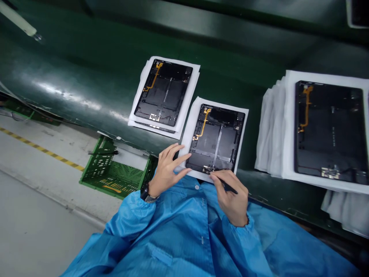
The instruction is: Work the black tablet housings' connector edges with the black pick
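Three open tablets: near tablet (211, 138) between the hands, far tablet (160, 96) at its 10 o'clock, stacked tablet (328, 127) at its 3 o'clock; all have their insides bare, no cover on any
Near tablet: lies on a white sheet (190, 132) on the green table (227, 73), short edge toward the wearer at 6 o'clock
Left hand (167, 167): grip wide, fingers spread and closed on nothing, tips at the near tablet's edge around 8 o'clock
Right hand (233, 196): grip narrow, holding a slim black tool (231, 187), fingertips by the small circuit board (206, 169) near 6 o'clock
Orange cable (205, 123): in place toward 11 o'clock, this part apparently done
Pale strip (218, 142): runs from the centre down toward the board
Circuit board: work here looks under way and unfinished; fingers partly hide it, so I cannot tell whether everything is connected
Far tablet: another dark edge shows beneath it at 6 o'clock; no hand on it
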Motion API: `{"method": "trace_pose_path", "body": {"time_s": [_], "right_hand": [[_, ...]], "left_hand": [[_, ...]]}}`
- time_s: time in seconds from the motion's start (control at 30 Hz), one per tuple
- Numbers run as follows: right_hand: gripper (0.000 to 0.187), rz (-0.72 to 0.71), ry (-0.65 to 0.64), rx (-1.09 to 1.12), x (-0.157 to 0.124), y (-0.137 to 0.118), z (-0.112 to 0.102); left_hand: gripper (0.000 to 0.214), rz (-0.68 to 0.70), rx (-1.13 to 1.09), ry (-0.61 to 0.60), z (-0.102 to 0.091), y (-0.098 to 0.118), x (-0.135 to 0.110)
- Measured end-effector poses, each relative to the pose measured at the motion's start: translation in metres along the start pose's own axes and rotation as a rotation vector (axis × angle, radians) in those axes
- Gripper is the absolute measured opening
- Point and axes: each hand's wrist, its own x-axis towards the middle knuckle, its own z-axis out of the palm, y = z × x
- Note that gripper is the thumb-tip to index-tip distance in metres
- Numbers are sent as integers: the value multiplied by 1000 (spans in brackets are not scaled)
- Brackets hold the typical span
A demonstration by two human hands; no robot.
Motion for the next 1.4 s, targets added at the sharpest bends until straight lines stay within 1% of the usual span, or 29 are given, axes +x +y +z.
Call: {"method": "trace_pose_path", "body": {"time_s": [0.17, 0.23, 0.37, 0.53, 0.73, 0.87, 0.93, 0.97, 1.03, 1.1, 1.13, 1.17, 1.23, 1.3, 1.33, 1.4], "right_hand": [[22, -230, -112, -195, -6, -7, 0], [25, -284, -113, -230, -7, -8, -1], [28, -311, -63, -207, -5, -5, 0], [24, -331, -90, -280, -5, -4, 1], [13, -440, -130, -453, -6, -14, 1], [16, -494, -145, -545, -6, -17, 3], [16, -493, -130, -498, -7, -15, 1], [18, -471, -95, -439, -9, -13, -1], [21, -351, 58, -284, -13, -11, -10], [15, -135, 245, -160, -21, -11, -20], [13, -18, 306, -124, -27, -12, -25], [17, 97, 333, -101, -34, -13, -29], [30, 264, 313, -39, -50, -14, -30], [34, 370, 231, 59, -64, -12, -22], [37, 434, 199, 110, -69, -10, -15], [47, 559, 219, 187, -75, -4, 3]], "left_hand": [[42, 5, 6, 5, 0, 0, 0], [42, 2, 9, 2, 0, 0, 0], [42, -5, 12, -1, 0, 1, 0], [43, -3, 3, -1, -1, 2, 0], [42, -5, 14, -5, -2, 2, 1], [43, -7, 15, -16, -1, 2, 1], [43, -9, 17, -23, -1, 2, -1], [44, -11, 19, -32, -3, 2, -1], [45, -9, 27, -62, -7, 4, -2], [44, 19, 31, -79, -15, 7, 5], [42, 52, 31, -80, -20, 8, 12], [39, 99, 36, -77, -24, 10, 23], [33, 208, 68, -90, -30, 12, 58], [30, 264, 144, -158, -30, 14, 105], [30, 256, 183, -223, -28, 15, 131], [35, 184, 236, -383, -20, 16, 182]]}}
